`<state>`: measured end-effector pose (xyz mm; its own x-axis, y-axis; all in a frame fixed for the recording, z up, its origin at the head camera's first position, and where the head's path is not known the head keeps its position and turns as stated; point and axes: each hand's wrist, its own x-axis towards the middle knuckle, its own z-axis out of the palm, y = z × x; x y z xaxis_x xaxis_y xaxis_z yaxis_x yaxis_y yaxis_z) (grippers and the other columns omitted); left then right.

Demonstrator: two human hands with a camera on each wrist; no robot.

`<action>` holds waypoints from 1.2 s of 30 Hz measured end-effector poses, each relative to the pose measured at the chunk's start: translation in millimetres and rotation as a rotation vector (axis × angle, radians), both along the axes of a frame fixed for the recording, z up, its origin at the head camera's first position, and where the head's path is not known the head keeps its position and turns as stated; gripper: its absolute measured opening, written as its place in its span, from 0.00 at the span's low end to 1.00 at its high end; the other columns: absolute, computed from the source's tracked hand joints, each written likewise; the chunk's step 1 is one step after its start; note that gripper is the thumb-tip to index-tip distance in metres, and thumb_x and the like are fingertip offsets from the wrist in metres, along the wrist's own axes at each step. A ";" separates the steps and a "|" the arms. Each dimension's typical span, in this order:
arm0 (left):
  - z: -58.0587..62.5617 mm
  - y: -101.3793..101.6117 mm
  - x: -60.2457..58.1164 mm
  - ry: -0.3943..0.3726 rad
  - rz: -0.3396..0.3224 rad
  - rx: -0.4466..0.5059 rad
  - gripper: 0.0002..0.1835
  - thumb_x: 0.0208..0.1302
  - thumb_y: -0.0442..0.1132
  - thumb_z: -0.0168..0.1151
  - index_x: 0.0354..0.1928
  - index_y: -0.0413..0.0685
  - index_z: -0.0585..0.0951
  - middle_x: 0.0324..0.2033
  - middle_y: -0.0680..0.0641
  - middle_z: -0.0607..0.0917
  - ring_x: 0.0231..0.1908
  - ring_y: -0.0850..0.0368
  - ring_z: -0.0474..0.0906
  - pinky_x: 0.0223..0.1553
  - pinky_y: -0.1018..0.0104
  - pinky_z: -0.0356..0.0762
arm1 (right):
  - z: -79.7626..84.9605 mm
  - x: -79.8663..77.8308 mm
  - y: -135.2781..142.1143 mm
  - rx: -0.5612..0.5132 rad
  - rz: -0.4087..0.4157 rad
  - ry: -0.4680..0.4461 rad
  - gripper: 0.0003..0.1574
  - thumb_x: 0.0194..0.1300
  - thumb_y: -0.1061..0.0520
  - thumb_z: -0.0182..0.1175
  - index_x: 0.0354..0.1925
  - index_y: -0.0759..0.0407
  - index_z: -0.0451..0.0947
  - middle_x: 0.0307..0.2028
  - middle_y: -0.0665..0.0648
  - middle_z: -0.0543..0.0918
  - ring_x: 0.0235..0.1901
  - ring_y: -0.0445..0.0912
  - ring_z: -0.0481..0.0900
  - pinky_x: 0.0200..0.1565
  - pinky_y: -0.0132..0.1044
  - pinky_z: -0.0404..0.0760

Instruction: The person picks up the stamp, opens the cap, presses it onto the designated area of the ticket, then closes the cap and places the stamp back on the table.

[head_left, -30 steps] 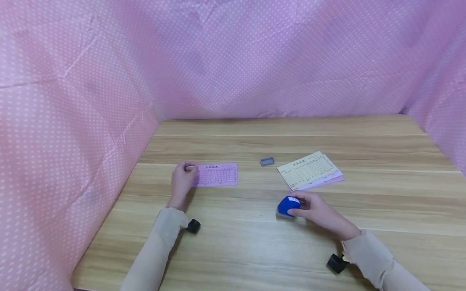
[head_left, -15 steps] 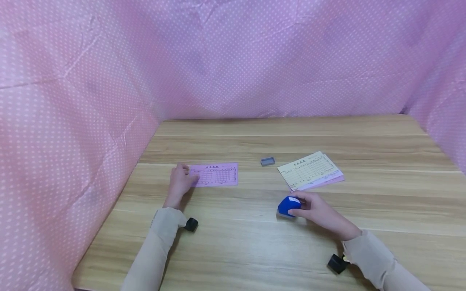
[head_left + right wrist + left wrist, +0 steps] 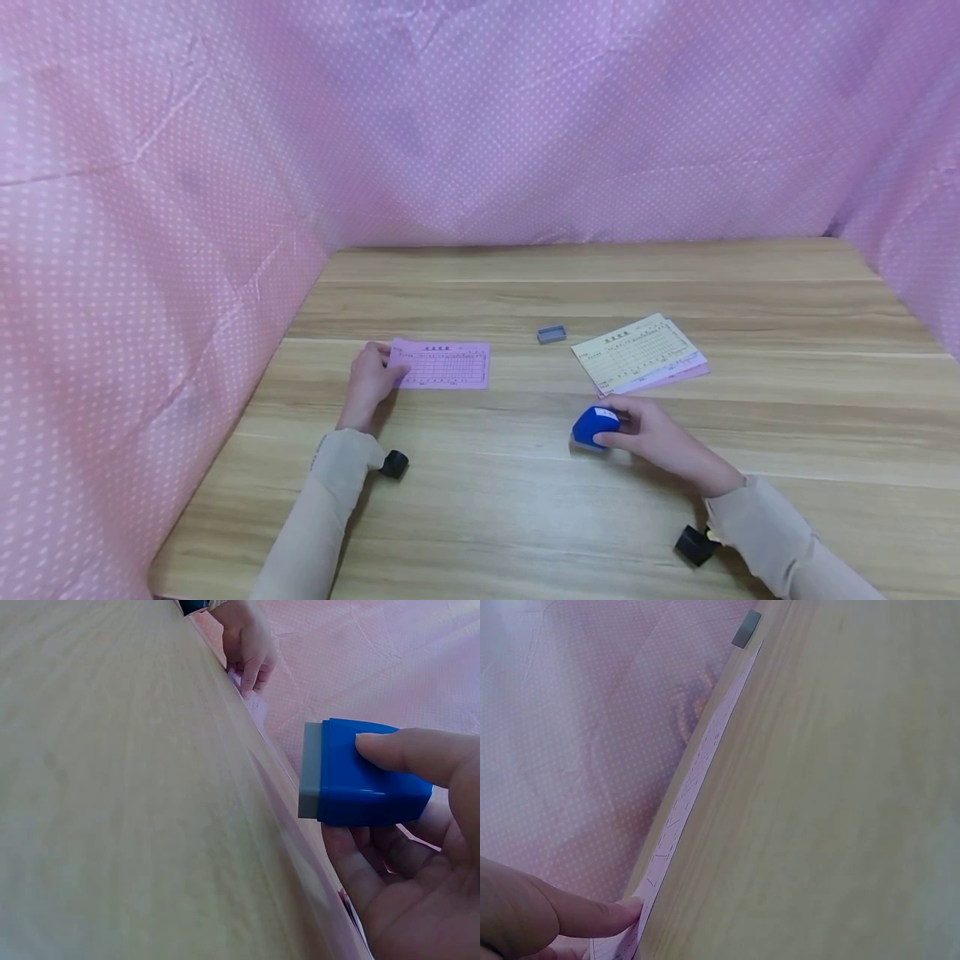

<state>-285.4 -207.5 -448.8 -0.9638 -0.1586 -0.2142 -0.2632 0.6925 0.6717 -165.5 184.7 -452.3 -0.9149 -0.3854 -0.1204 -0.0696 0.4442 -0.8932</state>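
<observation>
My left hand [image 3: 367,379] pinches the left end of a pink printed form [image 3: 444,365]. In the left wrist view the thumb lies on top of the form [image 3: 676,825], with other fingers behind it. My right hand [image 3: 648,429] holds a blue stamp [image 3: 596,427] between thumb and fingers, close over the table. The right wrist view shows the stamp's grey base [image 3: 310,771] pointing left, away from the palm. A small grey stamp cap [image 3: 551,334] lies on the table between the pink form and the other papers.
A cream form [image 3: 630,354] lies slanted on pink sheets [image 3: 686,369], just beyond my right hand. The wooden table [image 3: 480,500] runs back to a pink dotted cloth [image 3: 525,125], which also rises along both sides.
My left hand has shifted slightly leftward, its thumb now over the form and fingers behind its left end. The form's right end has slid a little nearer. The right hand and stamp have stayed put.
</observation>
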 end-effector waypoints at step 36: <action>5.3 -0.5 -0.1 0.124 0.141 0.215 0.13 0.72 0.41 0.54 0.48 0.38 0.79 0.37 0.46 0.80 0.29 0.61 0.70 0.26 0.74 0.69 | 1.5 0.0 0.2 -0.002 0.000 -0.006 0.27 0.64 0.55 0.63 0.58 0.68 0.73 0.56 0.70 0.77 0.53 0.56 0.79 0.50 0.40 0.83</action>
<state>-285.5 -208.0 -443.5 -0.9565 -0.2565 -0.1389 -0.2531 0.4932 0.8323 -165.5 184.9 -450.8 -0.9140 -0.3861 -0.1249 -0.0648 0.4428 -0.8943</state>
